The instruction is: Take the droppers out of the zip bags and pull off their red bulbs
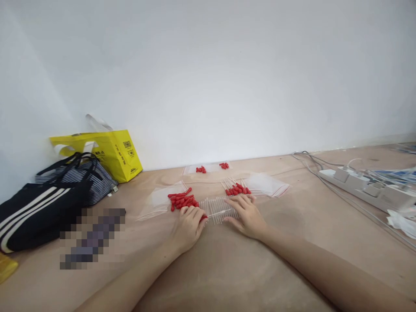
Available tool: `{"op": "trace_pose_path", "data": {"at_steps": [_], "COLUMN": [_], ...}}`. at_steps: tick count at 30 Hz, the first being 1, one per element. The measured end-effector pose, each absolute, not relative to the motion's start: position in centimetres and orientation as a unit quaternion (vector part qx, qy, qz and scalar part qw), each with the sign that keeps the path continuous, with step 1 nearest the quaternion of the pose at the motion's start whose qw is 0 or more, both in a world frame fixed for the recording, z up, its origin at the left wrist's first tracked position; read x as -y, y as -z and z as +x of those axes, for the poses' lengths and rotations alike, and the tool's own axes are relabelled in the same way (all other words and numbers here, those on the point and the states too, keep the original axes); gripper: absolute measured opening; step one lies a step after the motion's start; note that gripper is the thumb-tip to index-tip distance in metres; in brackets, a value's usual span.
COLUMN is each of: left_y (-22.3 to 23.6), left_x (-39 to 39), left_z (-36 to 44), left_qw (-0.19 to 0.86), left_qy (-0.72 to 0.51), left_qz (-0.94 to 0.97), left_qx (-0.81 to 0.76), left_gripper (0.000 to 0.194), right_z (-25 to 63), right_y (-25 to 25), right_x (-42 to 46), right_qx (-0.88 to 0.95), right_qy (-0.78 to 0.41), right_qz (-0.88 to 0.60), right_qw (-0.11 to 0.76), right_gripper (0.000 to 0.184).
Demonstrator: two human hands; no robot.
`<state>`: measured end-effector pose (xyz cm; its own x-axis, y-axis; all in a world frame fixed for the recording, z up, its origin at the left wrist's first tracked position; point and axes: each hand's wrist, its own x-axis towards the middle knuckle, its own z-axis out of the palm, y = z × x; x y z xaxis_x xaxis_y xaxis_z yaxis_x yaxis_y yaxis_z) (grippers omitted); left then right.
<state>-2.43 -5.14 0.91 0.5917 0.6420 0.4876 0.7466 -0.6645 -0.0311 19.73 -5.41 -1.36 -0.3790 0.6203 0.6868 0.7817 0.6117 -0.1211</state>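
Note:
My left hand (190, 226) is closed, with a red rubber bulb (203, 217) showing between thumb and fingers. From that bulb a thin clear tube slants toward my right hand, so it looks like a dropper. My right hand (247, 216) rests over the right end of a row of clear thin tubes (212, 206), thumb and forefinger apart around the slanting tube's far end. Beyond my left hand lies a heap of red bulbs (182, 200). Droppers with red bulbs (238, 189) lie just past my right fingers, their pale stems pointing away.
Clear zip bags lie left (159, 199) and right (266, 184). Near the wall is a flat bag with red bulbs (200, 169). A yellow bag (126, 156) and black bag (48, 212) stand left, by a blurred-out item. A power strip (364, 188) with cables is right.

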Motion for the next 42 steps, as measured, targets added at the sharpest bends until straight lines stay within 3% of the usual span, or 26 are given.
{"op": "trace_pose_path", "data": {"at_steps": [6, 42], "left_y": [-0.4, -0.3], "left_x": [5.2, 5.6], "left_z": [-1.5, -2.1], "left_qw": [0.130, 0.161], "left_qy": [0.264, 0.300], "left_qz": [-0.891, -0.895], "left_qx": [0.347, 0.289], "left_gripper": [0.018, 0.017], "right_z": [17.7, 18.1], "right_y": [1.4, 1.7], "right_x": [5.4, 6.0], "right_qx": [0.855, 0.871], "right_qy": [0.099, 0.045], "right_qz": [-0.381, -0.323], "right_qw": [0.338, 0.367], "right_gripper": [0.021, 0.021]}}
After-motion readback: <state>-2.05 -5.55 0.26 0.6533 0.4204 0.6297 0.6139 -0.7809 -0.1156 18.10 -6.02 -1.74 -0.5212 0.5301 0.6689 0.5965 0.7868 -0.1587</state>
